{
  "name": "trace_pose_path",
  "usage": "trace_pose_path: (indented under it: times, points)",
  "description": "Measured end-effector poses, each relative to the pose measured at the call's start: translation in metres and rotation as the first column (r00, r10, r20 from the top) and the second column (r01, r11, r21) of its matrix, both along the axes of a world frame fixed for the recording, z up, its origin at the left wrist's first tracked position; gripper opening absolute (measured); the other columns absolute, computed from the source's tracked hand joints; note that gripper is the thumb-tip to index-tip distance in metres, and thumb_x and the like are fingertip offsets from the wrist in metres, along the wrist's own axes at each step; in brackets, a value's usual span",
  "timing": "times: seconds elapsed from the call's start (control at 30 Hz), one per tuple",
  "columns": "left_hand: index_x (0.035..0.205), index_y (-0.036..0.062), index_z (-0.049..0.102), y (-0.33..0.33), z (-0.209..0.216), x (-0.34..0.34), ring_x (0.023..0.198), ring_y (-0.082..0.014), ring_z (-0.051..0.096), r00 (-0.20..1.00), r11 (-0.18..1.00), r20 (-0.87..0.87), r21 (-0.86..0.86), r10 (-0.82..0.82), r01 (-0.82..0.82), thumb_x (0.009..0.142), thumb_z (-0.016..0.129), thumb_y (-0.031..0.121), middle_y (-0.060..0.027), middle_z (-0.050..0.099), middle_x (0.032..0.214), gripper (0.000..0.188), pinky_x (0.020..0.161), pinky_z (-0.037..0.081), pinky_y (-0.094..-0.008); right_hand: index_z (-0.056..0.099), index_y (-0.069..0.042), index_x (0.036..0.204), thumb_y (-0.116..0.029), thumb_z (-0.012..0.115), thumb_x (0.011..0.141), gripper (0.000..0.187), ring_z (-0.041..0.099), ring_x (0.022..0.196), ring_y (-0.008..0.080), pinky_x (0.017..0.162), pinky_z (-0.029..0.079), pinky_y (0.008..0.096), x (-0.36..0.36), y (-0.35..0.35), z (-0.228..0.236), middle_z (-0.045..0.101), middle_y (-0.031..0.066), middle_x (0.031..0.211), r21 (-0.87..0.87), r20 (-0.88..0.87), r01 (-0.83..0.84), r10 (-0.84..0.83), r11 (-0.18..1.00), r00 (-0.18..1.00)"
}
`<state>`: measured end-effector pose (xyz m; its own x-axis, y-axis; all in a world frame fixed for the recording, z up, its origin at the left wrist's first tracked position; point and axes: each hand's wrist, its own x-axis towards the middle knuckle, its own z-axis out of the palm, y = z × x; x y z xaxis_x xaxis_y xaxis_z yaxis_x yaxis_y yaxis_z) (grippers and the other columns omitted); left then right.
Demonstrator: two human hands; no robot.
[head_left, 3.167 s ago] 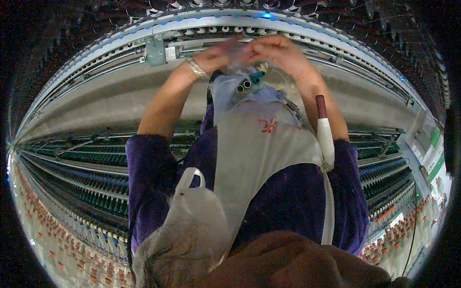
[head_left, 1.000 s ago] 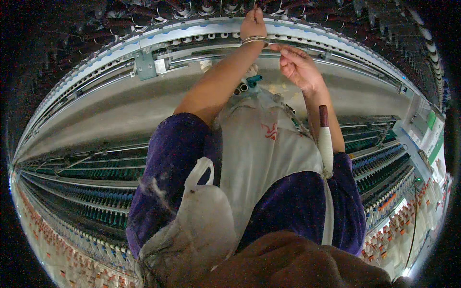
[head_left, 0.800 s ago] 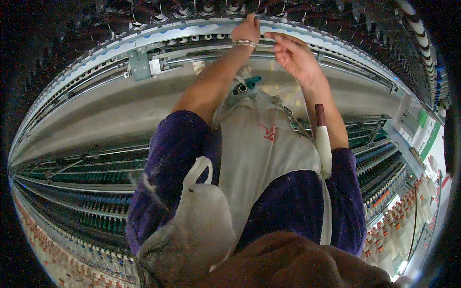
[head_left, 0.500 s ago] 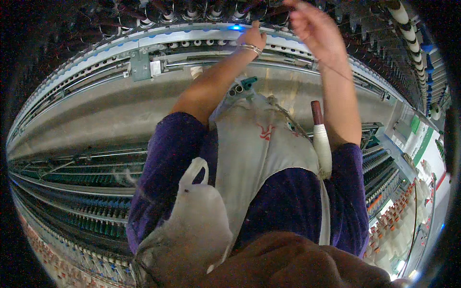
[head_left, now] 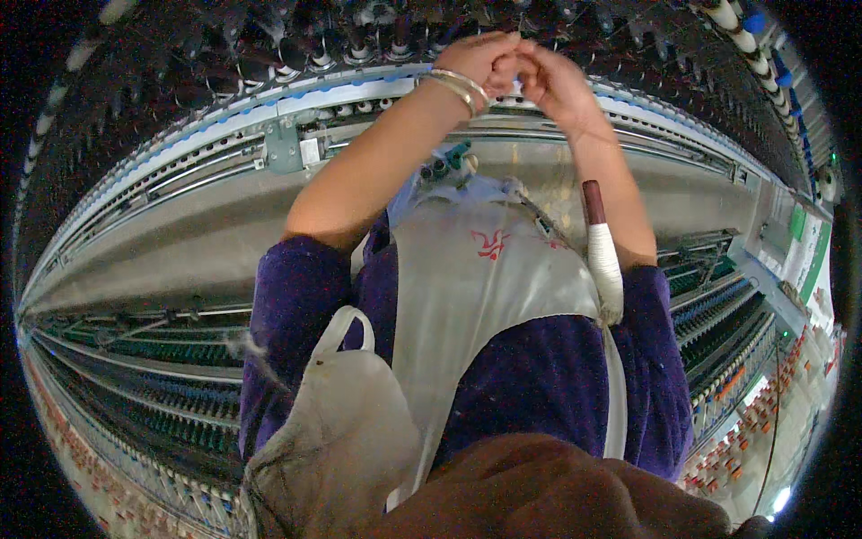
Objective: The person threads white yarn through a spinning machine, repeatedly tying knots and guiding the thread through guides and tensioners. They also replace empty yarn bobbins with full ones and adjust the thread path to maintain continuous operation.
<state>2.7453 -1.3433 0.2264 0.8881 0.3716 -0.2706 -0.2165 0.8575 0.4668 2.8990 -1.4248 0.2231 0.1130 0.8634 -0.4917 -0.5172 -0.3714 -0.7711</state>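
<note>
My left hand (head_left: 479, 63), with bracelets at its wrist, is raised over the rail of a spinning machine. Beside it, my right hand (head_left: 558, 83) comes in from the right, and the fingertips of both meet. Fingers on both sides are bent and pinched; anything between them is too fine to make out. Just beyond the hands runs a row of dark spindles (head_left: 357, 43). A yarn bobbin (head_left: 605, 269), white with a brown tip, stands against my apron (head_left: 440, 278) by my right arm.
A pale machine rail (head_left: 224, 121) curves across in front, with a grey bracket (head_left: 284, 146) at left. Several dark green tubes (head_left: 449, 164) show at the apron's top. Another machine with rows of bobbins (head_left: 171, 395) stands at the left. A white-and-green panel (head_left: 808, 242) is at the right.
My left hand has come back from the spindle row, and my right hand has moved down and left to meet it. The view has shifted slightly.
</note>
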Motion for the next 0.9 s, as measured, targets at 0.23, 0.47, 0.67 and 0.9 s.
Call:
trace_pose_path:
  times: [0.23, 0.47, 0.67, 0.9]
  points:
    - [0.100, 0.0051, 0.056, -0.054, 0.058, -0.013, 0.055, -0.0071, 0.038, 0.884, 0.911, 0.392, -0.208, -0.256, 0.356, 0.097, 0.046, 0.030, 0.0043, 0.038, 0.063, 0.027, 0.054, 0.037, -0.0248, 0.063, -0.002, 0.085, -0.017, 0.063, 0.086, 0.014, 0.052, 0.059, 0.0087, 0.055, 0.042, 0.0253, 0.022, 0.041, 0.157, 0.056, 0.0004, 0.064, 0.199, 0.891, 0.158, -0.246, 0.967, 0.382]
    - [0.101, 0.0031, 0.060, -0.051, 0.053, -0.064, 0.094, -0.0157, 0.056, 0.878, 0.599, 0.175, 0.787, -0.445, 0.147, 0.096, 0.046, 0.019, -0.0041, 0.061, 0.097, 0.021, 0.088, 0.044, -0.0307, 0.067, -0.004, 0.098, -0.023, 0.060, 0.086, 0.024, 0.064, 0.076, 0.0240, 0.067, 0.049, 0.0359, 0.010, 0.075, 0.260, 0.067, 0.0123, 0.085, 0.393, 0.748, 0.257, -0.144, 0.883, -0.648]
    - [0.123, 0.0003, 0.048, -0.013, -0.027, -0.043, 0.113, -0.0237, 0.051, 0.835, 0.584, -0.183, 0.790, 0.518, -0.189, 0.090, 0.051, 0.013, -0.0142, 0.056, 0.118, 0.035, 0.099, 0.038, -0.0334, 0.062, -0.002, 0.111, -0.020, 0.057, 0.085, 0.032, 0.057, 0.105, 0.0328, 0.080, 0.047, 0.0430, 0.004, 0.129, 0.255, 0.058, 0.0208, 0.118, 0.207, 0.970, 0.330, -0.149, 0.921, -0.192]
    - [0.118, -0.0040, 0.043, 0.020, -0.074, 0.018, 0.098, -0.0400, 0.056, 0.537, 0.184, -0.162, 0.983, 0.828, 0.011, 0.088, 0.056, 0.021, -0.0233, 0.056, 0.110, 0.041, 0.083, 0.046, -0.0460, 0.065, 0.001, 0.094, -0.016, 0.057, 0.087, 0.020, 0.059, 0.073, 0.0179, 0.064, 0.046, 0.0340, -0.024, 0.092, 0.252, 0.064, 0.0092, 0.082, 0.071, 0.989, 0.170, -0.046, 0.983, -0.144]
